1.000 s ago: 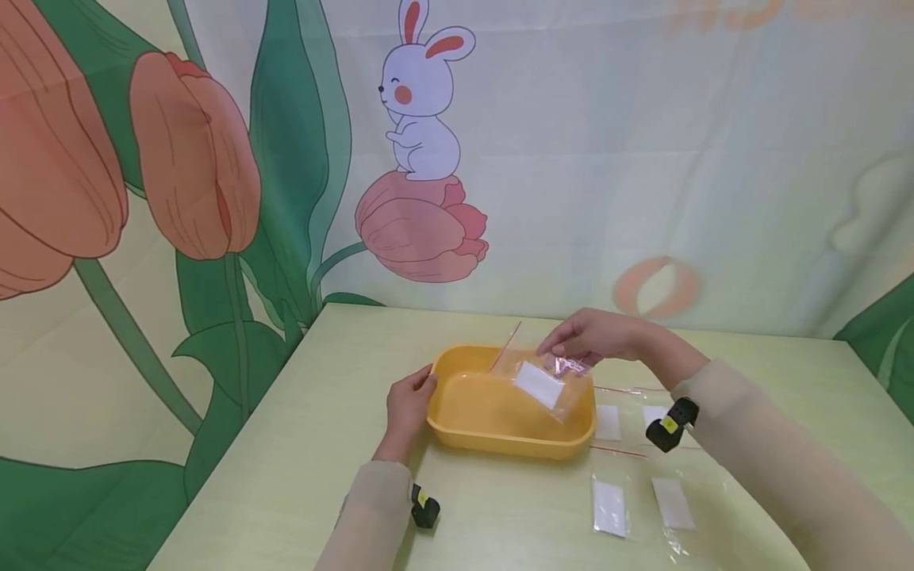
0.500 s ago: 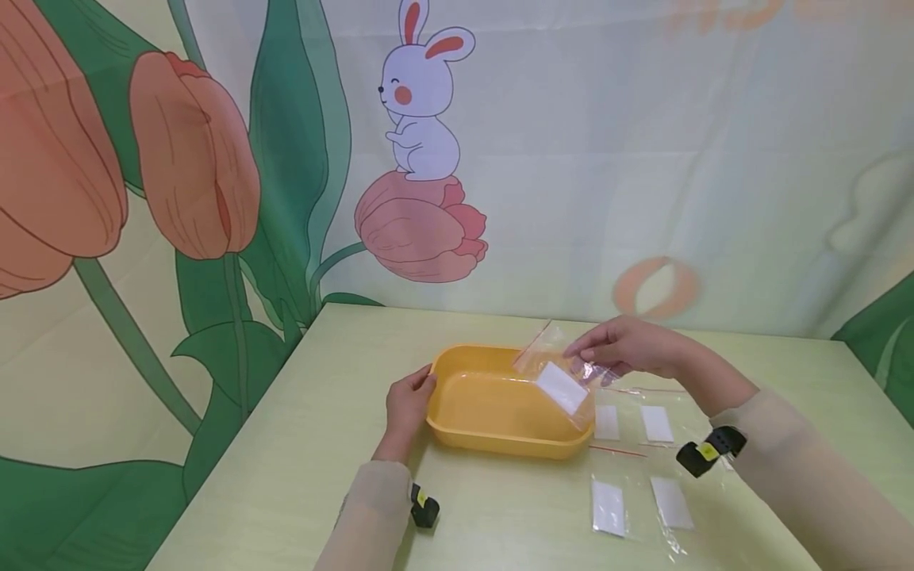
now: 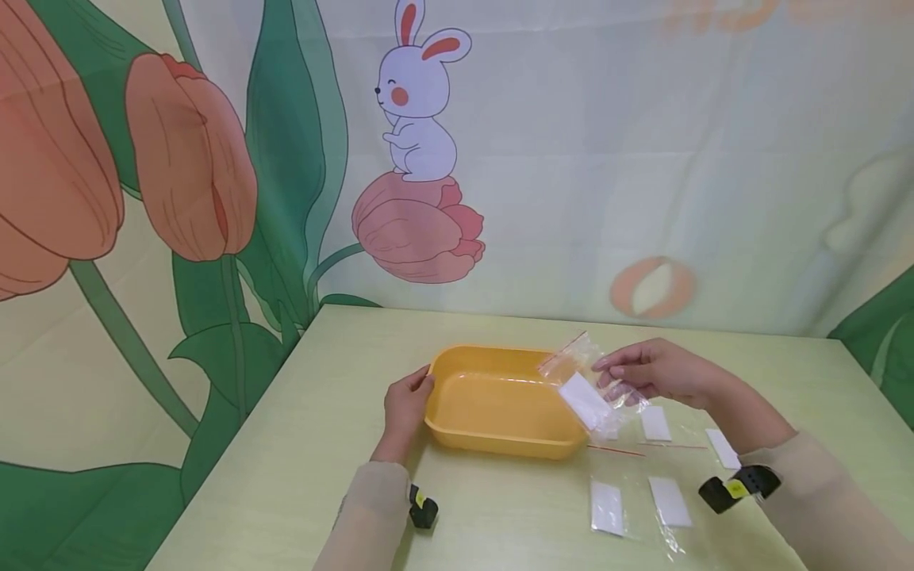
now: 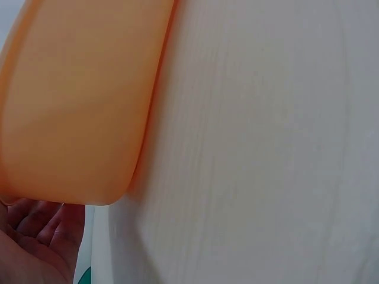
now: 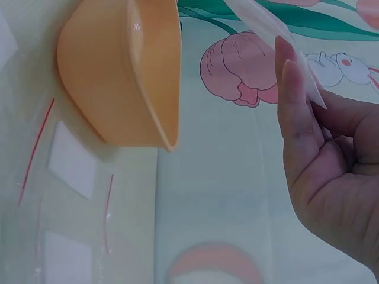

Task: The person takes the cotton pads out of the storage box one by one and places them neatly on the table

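Note:
A yellow plastic tray (image 3: 503, 444) stands on the table, its inside bare where it shows. My left hand (image 3: 407, 406) grips the tray's left end, thumb at the rim; in the left wrist view the fingers (image 4: 44, 228) lie against the tray's end wall (image 4: 83, 112). Above the tray's right end, my right hand (image 3: 664, 373) pinches a clear zip bag (image 3: 584, 400) with a white card-like piece inside. The right wrist view shows this bag (image 5: 266, 23) between thumb and fingers of the right hand (image 5: 337, 171), apart from the tray (image 5: 100, 71).
Several clear zip bags with white pieces lie on the table right of the tray, among them a front-left bag (image 3: 607, 507), a front-right bag (image 3: 670, 502) and a back bag (image 3: 655, 423). A printed cloth (image 3: 557, 159) hangs behind the table.
My right hand has moved right and slightly down with the bag, from over the tray's inside to its right end. The left hand keeps its grip and the tray has stayed put.

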`<action>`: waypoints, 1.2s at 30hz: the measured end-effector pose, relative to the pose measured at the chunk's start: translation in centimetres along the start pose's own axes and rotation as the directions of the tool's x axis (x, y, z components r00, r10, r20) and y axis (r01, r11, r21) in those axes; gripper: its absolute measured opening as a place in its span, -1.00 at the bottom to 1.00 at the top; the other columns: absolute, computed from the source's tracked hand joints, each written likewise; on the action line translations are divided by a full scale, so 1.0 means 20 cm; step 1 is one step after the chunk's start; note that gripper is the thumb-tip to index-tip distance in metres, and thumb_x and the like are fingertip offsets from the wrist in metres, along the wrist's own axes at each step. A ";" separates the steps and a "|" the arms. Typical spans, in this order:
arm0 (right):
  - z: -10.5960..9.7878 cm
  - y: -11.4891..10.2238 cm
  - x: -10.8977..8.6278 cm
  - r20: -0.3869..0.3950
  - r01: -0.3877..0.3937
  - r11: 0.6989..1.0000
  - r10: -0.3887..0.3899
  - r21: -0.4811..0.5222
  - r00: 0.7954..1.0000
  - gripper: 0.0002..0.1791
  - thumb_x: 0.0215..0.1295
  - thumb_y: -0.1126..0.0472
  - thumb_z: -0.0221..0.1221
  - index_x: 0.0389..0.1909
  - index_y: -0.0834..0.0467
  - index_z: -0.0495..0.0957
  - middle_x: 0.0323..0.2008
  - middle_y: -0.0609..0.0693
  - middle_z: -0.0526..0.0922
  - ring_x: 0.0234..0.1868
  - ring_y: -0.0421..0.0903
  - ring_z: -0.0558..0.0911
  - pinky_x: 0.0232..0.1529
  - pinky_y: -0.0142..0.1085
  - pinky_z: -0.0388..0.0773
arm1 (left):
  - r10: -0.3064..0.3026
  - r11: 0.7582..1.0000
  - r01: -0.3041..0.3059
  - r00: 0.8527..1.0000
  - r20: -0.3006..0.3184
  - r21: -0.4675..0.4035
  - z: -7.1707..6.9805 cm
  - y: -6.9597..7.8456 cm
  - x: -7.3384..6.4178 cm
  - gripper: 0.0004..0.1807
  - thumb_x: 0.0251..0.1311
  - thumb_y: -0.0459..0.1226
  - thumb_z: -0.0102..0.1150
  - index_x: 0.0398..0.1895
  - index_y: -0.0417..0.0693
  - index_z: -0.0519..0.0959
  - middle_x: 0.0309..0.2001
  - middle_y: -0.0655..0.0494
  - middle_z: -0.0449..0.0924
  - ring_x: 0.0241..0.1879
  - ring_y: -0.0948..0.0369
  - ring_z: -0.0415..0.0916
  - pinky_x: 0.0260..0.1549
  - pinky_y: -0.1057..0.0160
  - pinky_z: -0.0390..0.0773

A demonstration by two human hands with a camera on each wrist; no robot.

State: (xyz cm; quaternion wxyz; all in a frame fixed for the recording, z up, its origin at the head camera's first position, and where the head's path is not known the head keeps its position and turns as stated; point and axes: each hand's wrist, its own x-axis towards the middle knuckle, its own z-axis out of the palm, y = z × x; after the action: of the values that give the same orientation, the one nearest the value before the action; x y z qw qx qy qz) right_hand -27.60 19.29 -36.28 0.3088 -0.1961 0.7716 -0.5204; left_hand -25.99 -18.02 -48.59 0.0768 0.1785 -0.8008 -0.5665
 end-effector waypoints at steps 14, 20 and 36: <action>-0.04 0.29 -0.11 -0.067 0.040 0.990 -0.031 0.137 0.997 -0.66 0.60 0.26 -0.02 0.24 0.27 0.54 -0.12 -0.25 0.75 -0.10 -0.32 0.77 -0.13 -0.47 0.75 | -0.008 1.000 0.009 1.000 0.017 -0.026 0.00 -0.01 0.00 -0.58 0.50 -0.24 0.04 0.33 -0.18 0.54 0.33 -0.17 0.57 0.42 -0.09 0.44 0.39 -0.02 0.53; -0.07 0.40 -0.19 -0.057 0.083 0.976 -0.073 0.200 0.996 -0.70 0.60 0.26 -0.02 0.09 -0.05 0.63 -0.09 -0.26 0.76 -0.08 -0.32 0.77 -0.24 -0.52 0.69 | -0.013 1.000 0.013 1.000 0.008 -0.023 0.00 0.00 0.00 -0.58 0.50 -0.23 0.05 0.32 -0.16 0.55 0.32 -0.17 0.58 0.40 -0.08 0.47 0.38 -0.01 0.55; -0.14 0.61 -0.39 -0.032 0.116 0.942 -0.111 0.314 0.993 -0.54 0.63 0.33 -0.13 0.07 -0.22 0.66 -0.04 -0.27 0.77 -0.04 -0.32 0.77 -0.10 -0.48 0.75 | -0.001 1.000 0.001 1.000 0.008 -0.026 0.00 0.00 0.00 -0.58 0.48 -0.23 0.08 0.31 -0.18 0.55 0.32 -0.17 0.58 0.42 -0.10 0.44 0.40 -0.02 0.52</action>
State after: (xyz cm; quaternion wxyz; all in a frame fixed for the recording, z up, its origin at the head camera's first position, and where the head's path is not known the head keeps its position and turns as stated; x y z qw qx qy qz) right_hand -23.49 30.69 -44.70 0.3005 -0.1849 0.6681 -0.6551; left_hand -25.94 -18.08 -48.64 0.0754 0.1758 -0.7937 -0.5775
